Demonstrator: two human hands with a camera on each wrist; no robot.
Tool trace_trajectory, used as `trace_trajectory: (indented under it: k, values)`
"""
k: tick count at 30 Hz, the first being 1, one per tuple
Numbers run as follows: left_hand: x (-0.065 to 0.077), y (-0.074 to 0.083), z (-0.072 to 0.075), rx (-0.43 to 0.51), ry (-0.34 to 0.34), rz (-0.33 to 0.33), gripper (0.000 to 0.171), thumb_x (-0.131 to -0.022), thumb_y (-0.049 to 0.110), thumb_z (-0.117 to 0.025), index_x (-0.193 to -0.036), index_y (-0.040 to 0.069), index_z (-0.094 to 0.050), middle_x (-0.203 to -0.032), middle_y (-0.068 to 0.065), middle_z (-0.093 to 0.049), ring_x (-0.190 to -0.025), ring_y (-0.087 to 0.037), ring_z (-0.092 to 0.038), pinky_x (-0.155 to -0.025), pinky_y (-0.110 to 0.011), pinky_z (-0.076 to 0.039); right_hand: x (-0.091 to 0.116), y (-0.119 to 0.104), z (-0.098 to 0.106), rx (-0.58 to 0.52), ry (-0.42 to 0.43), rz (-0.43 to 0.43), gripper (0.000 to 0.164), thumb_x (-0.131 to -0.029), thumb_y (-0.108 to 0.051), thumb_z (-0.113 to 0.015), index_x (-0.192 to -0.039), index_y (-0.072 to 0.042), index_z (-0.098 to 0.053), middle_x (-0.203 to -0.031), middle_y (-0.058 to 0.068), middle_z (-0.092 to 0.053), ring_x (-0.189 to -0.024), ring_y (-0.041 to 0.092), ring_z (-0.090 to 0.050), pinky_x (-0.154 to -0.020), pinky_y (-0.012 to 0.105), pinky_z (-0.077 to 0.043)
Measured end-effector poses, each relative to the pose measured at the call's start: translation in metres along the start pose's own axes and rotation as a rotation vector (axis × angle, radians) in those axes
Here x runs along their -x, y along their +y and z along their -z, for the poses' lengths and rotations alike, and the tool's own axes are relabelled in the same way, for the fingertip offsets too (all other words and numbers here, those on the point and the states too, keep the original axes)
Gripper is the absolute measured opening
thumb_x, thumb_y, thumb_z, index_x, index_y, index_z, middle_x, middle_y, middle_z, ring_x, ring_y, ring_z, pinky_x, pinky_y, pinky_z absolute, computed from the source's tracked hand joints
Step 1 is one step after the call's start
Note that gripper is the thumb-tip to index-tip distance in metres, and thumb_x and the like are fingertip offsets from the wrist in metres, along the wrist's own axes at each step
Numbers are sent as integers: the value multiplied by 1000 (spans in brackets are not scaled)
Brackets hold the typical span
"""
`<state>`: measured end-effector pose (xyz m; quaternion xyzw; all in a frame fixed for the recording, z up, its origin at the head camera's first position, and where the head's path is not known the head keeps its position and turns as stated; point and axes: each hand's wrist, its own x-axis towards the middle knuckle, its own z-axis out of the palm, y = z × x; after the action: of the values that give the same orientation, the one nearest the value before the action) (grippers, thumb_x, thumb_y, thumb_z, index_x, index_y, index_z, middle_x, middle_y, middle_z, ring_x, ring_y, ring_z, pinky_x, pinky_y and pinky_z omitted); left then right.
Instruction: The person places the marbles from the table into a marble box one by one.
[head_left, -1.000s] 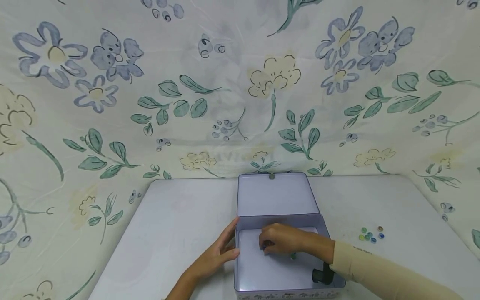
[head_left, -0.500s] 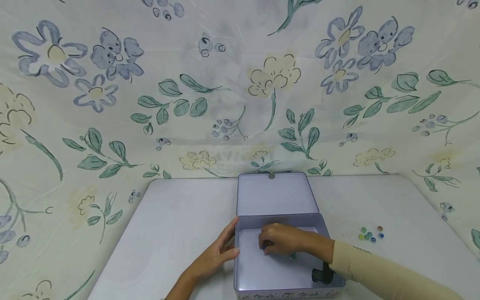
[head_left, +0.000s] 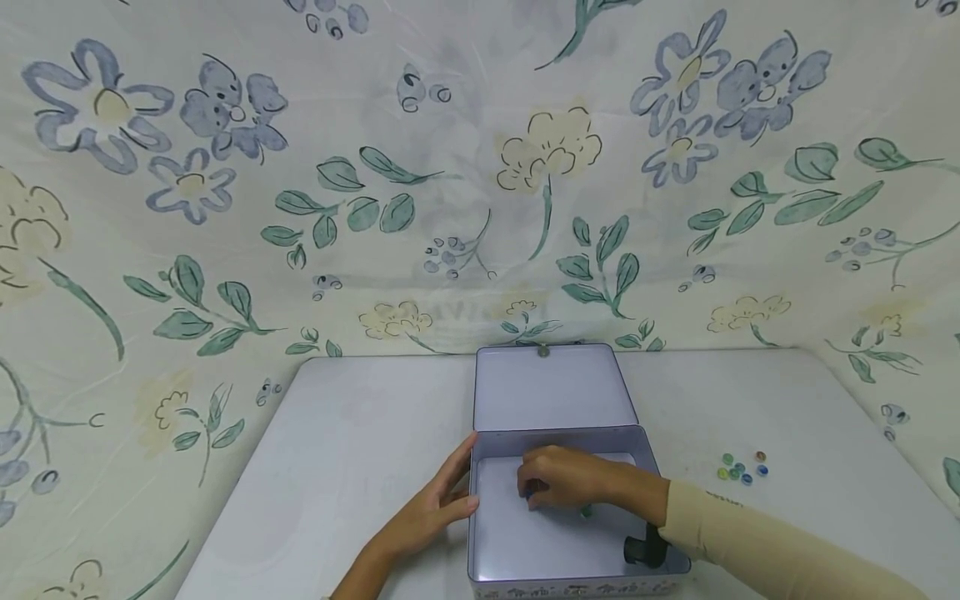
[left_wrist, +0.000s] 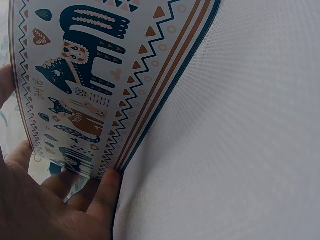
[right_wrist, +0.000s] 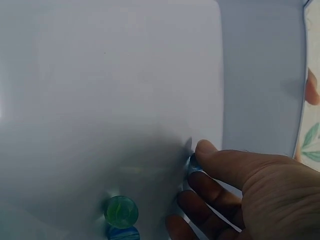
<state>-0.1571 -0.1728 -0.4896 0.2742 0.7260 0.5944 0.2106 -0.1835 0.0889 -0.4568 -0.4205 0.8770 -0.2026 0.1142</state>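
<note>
A tin box (head_left: 555, 546) with its lid (head_left: 551, 390) folded back stands on the table. My right hand (head_left: 558, 477) reaches inside and pinches a blue marble (right_wrist: 194, 163) between thumb and fingers, low over the bottom. A green marble (right_wrist: 121, 212) and another blue marble (right_wrist: 123, 233) lie beside each other on the box's bottom. My left hand (head_left: 427, 508) rests with extended fingers against the box's left outer wall, which carries animal patterns (left_wrist: 82, 65) in the left wrist view. The right hand hides part of the box's inside.
Several coloured marbles (head_left: 739, 469) lie in a loose cluster on the white table (head_left: 360, 417), right of the box. The black wrist mount (head_left: 647, 550) on my right arm hangs over the box's right side. Flowered cloth (head_left: 450, 167) rises behind the table.
</note>
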Motion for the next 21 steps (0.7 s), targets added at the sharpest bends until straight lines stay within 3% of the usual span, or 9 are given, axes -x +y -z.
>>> trace_trajectory:
  k: [12,21]
  values:
    - [-1,-1,2,7,-7,-5,79,-102,16,-52,-162,24,-1,-168,-17,6,-152,-50,-2,-117,-65,-25,-2,0,11,-157,32,-37,18,-87,-19,-77,-103,-11,-75,-98,-4,-70,-88,-3,-60,-80,14,-53]
    - [-1,2,1,9,-2,13,79,-102,15,-52,-162,25,-2,-169,-15,4,-152,-49,-5,-118,-64,-25,6,-1,24,-274,66,-26,16,-90,-18,-74,-103,-8,-74,-102,3,-73,-87,-3,-62,-77,16,-55]
